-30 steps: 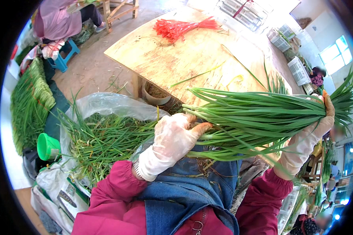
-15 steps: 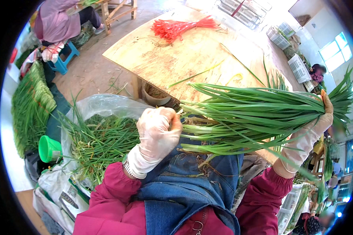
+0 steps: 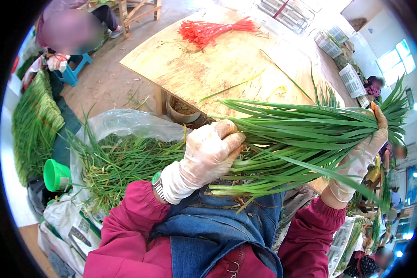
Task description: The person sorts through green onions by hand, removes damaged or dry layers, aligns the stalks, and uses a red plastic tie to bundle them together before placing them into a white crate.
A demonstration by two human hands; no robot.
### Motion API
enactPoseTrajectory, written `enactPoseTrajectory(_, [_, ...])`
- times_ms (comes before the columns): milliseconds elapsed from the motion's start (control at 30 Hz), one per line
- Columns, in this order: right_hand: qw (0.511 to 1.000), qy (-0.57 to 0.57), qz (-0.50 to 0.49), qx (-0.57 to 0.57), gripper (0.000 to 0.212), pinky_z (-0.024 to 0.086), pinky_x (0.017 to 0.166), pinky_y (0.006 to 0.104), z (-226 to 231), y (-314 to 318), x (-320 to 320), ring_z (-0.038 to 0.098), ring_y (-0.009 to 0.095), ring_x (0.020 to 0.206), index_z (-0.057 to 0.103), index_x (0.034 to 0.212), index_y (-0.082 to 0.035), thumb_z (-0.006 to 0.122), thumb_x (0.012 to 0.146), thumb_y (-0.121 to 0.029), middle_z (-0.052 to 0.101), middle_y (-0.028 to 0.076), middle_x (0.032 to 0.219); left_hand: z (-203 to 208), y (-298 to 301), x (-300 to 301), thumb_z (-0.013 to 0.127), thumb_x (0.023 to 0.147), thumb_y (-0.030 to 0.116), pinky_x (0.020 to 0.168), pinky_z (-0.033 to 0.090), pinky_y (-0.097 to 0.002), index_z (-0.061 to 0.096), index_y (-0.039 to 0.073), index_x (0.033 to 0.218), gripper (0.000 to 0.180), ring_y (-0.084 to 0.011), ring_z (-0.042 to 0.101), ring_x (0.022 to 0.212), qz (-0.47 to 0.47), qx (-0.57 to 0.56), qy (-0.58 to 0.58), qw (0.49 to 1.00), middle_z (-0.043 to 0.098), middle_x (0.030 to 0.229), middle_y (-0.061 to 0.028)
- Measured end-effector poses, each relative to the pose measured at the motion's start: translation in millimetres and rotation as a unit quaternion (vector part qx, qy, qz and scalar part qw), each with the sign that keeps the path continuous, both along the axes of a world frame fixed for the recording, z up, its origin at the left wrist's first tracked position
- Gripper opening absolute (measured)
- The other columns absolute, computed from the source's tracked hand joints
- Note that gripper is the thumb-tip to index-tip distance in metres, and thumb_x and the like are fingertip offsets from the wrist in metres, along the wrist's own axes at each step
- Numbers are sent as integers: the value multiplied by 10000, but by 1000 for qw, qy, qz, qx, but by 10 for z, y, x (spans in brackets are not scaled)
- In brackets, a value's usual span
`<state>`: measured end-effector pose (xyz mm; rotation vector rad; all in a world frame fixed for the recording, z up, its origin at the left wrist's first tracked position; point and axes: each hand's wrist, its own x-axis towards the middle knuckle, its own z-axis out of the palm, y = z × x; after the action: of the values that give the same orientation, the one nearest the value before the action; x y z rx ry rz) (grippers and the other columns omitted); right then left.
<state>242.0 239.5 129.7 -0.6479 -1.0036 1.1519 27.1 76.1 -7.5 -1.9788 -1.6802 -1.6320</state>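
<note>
A large bunch of garlic chives (image 3: 301, 125) stretches sideways above my lap, pale stem ends to the left and green leaf tips to the right. My right hand (image 3: 370, 143), in a thin whitish glove, is wrapped round its leafy end. At the stem end, my gloved left hand (image 3: 213, 150) is closed, thumb and fingers pinching among the stems; exactly which strands it grips is partly hidden. Lower stems (image 3: 241, 187) fan out loosely below that hand. A blue denim apron (image 3: 204, 227) lies under the bunch.
Ahead stands a wooden table (image 3: 171, 69) with a bundle of red ties (image 3: 213, 30) and stray leaves. A clear plastic bag (image 3: 125, 121) of loose chives (image 3: 120, 167) sits left, beside a green bucket (image 3: 57, 175) and stacked chives (image 3: 34, 125). Other people work farther off.
My left hand has moved right and slightly up, from beyond the stem ends onto the stems. A yellowish strand now shows beside it. My right hand keeps its hold, shifted slightly left.
</note>
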Motion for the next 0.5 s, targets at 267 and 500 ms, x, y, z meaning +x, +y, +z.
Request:
enactPoseTrajectory(267, [945, -227, -98, 213, 226, 487, 551, 221, -244, -28, 38, 542, 126, 622, 472, 1053, 23, 453, 840, -50, 543, 61, 791, 124, -310, -206, 577, 736, -29, 584, 454, -221, 573, -23, 800, 65, -114, 550, 648, -264, -177, -507, 801, 587, 769, -74])
enactPoseTrajectory(500, [979, -117, -66, 156, 209, 498, 532, 228, -201, 61, 244, 552, 132, 592, 515, 1015, 12, 481, 827, -74, 561, 66, 761, -37, -1320, -1014, 588, 683, 5, 484, 442, -247, 531, 8, 664, 60, -148, 544, 534, 17, -243, -481, 842, 562, 647, -93])
